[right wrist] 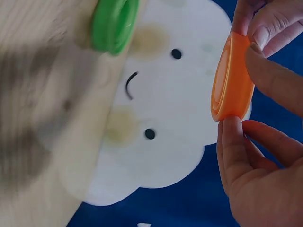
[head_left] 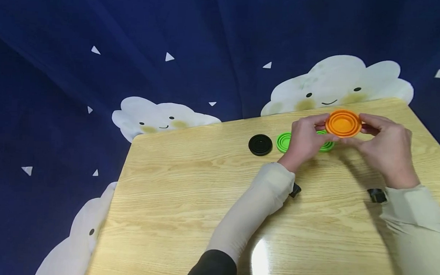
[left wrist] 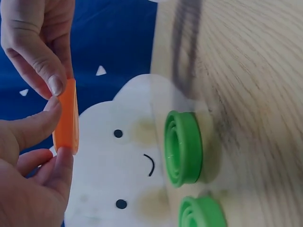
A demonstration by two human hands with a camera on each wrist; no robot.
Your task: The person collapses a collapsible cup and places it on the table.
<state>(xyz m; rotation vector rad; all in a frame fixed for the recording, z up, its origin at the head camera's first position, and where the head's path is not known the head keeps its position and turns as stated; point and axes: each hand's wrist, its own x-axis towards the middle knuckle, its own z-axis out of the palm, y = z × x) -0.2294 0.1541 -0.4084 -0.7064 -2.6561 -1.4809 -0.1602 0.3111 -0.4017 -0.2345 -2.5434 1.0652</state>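
Both hands hold an orange collapsible cup (head_left: 343, 123), folded flat into concentric rings, above the far right part of the table. My left hand (head_left: 305, 136) pinches its left edge between thumb and fingers. At the opposite edge, my right hand (head_left: 388, 149) grips it the same way, and the thumbs meet near its lower side. Below, on the table, lie two green flattened cups (left wrist: 184, 149), partly hidden by the left hand in the head view. A black flattened cup (head_left: 260, 145) lies to their left.
The wooden table (head_left: 174, 184) extends left and toward the person. Behind its far edge hangs a dark blue curtain (head_left: 194, 43) with white clouds and triangles. Black straps (head_left: 377, 195) show at the wrists.
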